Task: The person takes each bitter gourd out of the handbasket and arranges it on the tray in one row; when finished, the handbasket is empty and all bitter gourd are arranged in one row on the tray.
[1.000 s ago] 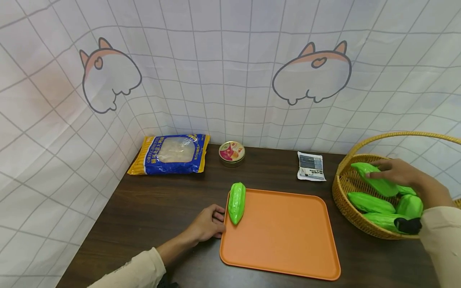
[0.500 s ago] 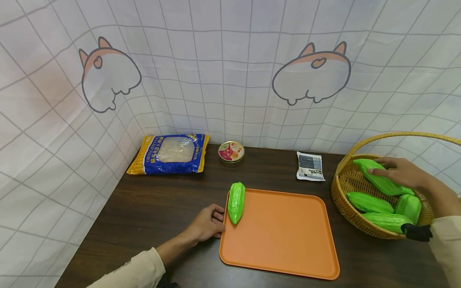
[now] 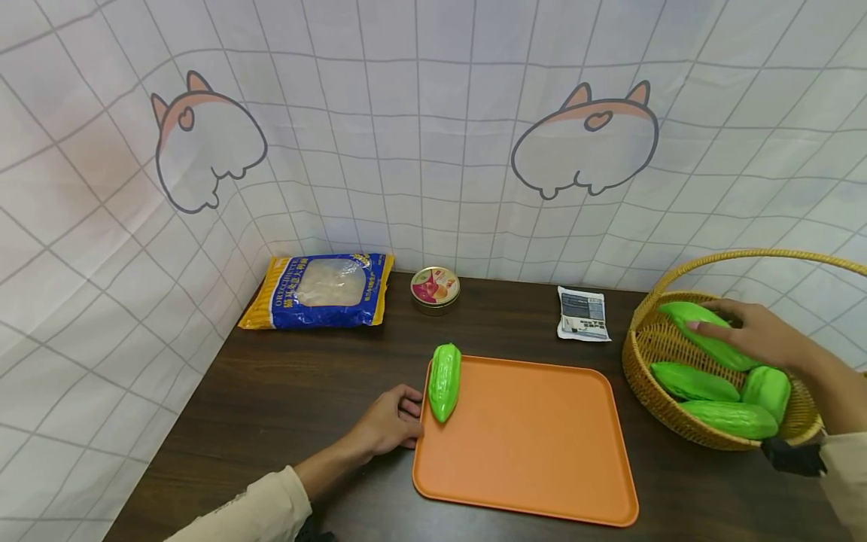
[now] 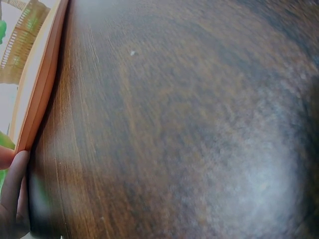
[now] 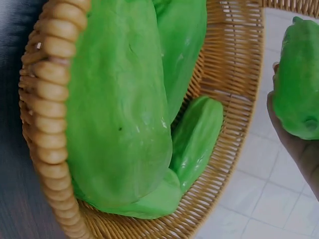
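Observation:
My right hand [image 3: 762,335] holds a bright green, ridged bitter melon [image 3: 707,335] over the back of a wicker basket [image 3: 637,376]. In the right wrist view the held bitter melon [image 5: 301,79] appears at the right edge, tilted, with fingers behind it. Several more bitter melons [image 5: 119,114] lie in the basket below. At the left side of an orange tray [image 3: 528,444], my left hand [image 3: 389,421] grips the rim with bent fingers. In the left wrist view the fingertips meet the tray's rim [image 4: 42,84]. One bitter melon [image 3: 444,382] lies along the tray's left edge.
Along the wall stand a blue and yellow pasta bag [image 3: 321,290], a round tin [image 3: 435,288] and a small white packet [image 3: 584,314]. The basket's tall handle [image 3: 765,254] arches above its back. A gridded cloth [image 3: 447,135] hangs behind the dark wooden table [image 3: 291,391].
My right wrist and sleeve have shifted slightly down and right, while the held bitter melon stays over the basket. The left hand, tray and the melon on it have kept their places.

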The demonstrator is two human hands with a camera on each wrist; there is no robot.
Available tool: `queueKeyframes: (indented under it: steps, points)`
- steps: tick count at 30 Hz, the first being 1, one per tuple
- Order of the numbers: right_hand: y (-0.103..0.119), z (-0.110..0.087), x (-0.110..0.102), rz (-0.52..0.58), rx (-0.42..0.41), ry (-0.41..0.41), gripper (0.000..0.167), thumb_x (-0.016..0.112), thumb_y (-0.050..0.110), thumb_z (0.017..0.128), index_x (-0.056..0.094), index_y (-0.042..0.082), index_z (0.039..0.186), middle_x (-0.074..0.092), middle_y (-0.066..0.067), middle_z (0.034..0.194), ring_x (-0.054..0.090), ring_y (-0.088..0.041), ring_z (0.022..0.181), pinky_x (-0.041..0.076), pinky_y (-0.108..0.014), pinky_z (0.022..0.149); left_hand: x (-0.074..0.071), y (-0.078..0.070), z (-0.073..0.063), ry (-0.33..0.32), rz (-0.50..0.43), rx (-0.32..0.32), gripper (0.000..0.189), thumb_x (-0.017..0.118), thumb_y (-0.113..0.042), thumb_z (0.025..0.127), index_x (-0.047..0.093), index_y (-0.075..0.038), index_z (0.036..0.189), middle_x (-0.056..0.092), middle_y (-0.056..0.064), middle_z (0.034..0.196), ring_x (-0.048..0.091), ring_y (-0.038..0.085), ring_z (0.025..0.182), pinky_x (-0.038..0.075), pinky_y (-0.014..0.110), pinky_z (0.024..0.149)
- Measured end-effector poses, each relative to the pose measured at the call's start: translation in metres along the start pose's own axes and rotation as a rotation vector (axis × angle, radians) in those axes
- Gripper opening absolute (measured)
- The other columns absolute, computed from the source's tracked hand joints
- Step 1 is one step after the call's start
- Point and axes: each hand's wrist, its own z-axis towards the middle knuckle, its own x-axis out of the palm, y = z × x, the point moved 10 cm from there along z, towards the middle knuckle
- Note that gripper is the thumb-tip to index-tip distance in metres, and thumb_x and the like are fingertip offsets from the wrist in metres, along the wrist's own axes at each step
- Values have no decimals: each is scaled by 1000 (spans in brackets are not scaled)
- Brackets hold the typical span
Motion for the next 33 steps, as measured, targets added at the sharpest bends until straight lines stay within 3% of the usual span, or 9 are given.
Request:
queueKeyframes:
  steps: [9, 15, 19, 22, 24, 26, 29, 33]
  points:
    - [18, -10, 1, 22, -47, -40, 68, 50, 42, 102, 37, -6, 149, 31, -43, 148, 38, -65, 124, 40, -77, 88, 0, 2, 2, -3, 7, -2, 54, 68, 5, 72, 53, 6, 124, 57, 15, 101, 61, 17, 77, 63, 34, 62]
    - [33, -18, 8, 36, -77, -59, 58, 56, 41, 100, 46, 3, 143, 40, -36, 147, 40, -58, 129, 43, -73, 87, 1, 2, 1, -2, 7, -1, 54, 69, 5, 72, 53, 5, 124, 57, 15, 102, 61, 18, 77, 63, 34, 61]
    - [43, -24, 18, 95, -79, -2, 60, 56, 39, 100, 43, 2, 145, 45, -36, 142, 65, -42, 86, 56, -54, 64, 0, 2, 1, -6, 3, 0, 54, 69, 5, 72, 53, 6, 124, 57, 15, 102, 61, 18, 77, 63, 34, 61]
    - [53, -27, 20, 111, -127, -1, 59, 59, 34, 99, 44, 2, 145, 51, -32, 138, 65, -35, 79, 57, -46, 60, 0, 1, 1, -8, 4, -1, 55, 69, 5, 72, 53, 6, 125, 58, 16, 103, 62, 18, 78, 63, 34, 62]
    - [61, -28, 21, 94, -164, -22, 56, 61, 33, 98, 47, 4, 143, 52, -27, 138, 63, -41, 103, 56, -54, 75, 0, 1, 2, -8, 8, -1, 55, 70, 5, 72, 53, 6, 125, 58, 16, 103, 62, 18, 78, 63, 34, 62]
    - [68, -28, 22, 81, -199, -36, 52, 62, 31, 97, 49, 8, 143, 51, -25, 141, 51, -48, 123, 51, -63, 86, 0, 2, 2, -6, 11, -2, 55, 70, 4, 73, 53, 6, 125, 58, 16, 103, 62, 18, 78, 63, 34, 62]
    - [78, -29, 27, 95, -224, -32, 50, 61, 30, 98, 50, 13, 144, 49, -22, 144, 45, -52, 128, 46, -70, 88, 1, 2, 2, -3, 12, -1, 55, 70, 4, 73, 53, 6, 125, 58, 16, 103, 62, 18, 78, 63, 34, 62]
    - [89, -29, 33, 87, -242, -37, 51, 62, 32, 98, 49, 18, 145, 52, -21, 144, 47, -51, 128, 47, -69, 88, 1, 2, 2, 0, 10, 0, 55, 69, 4, 73, 53, 6, 125, 58, 16, 103, 62, 18, 78, 63, 34, 62]
